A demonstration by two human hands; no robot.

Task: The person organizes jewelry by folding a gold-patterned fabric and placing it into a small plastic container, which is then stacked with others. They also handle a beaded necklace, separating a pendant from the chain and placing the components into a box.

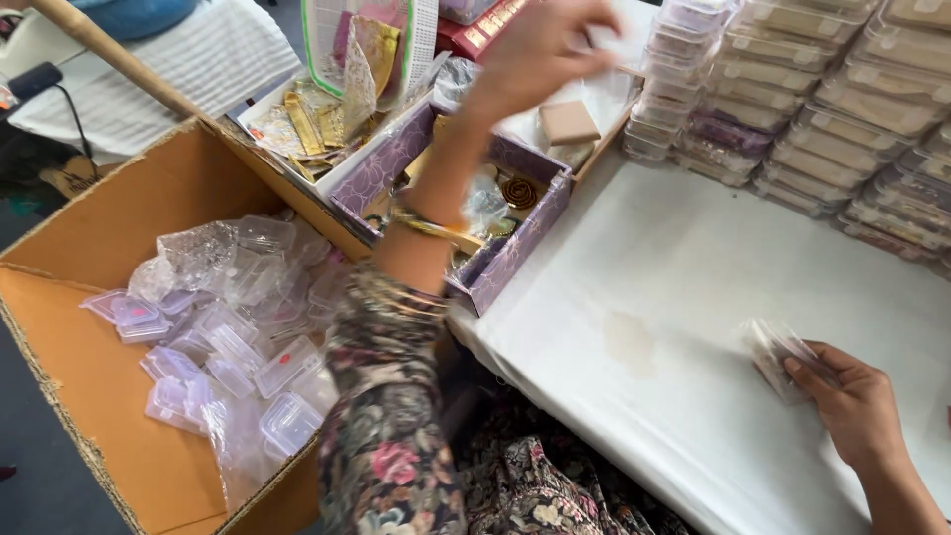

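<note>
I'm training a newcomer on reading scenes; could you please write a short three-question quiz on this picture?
1. True or false: the right hand rests on the white table.
2. What fills the cardboard box? A) small clear plastic cases B) books C) fruit
3. Fill in: the left hand is raised above the ______ box.

Key: 1 true; 2 A; 3 purple.

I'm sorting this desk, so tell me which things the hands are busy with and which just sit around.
In hand:
left hand, raised over the purple box
right hand, holding a clear packet

Lying about:
cardboard box of small clear cases
stacked clear boxes
white table
</note>
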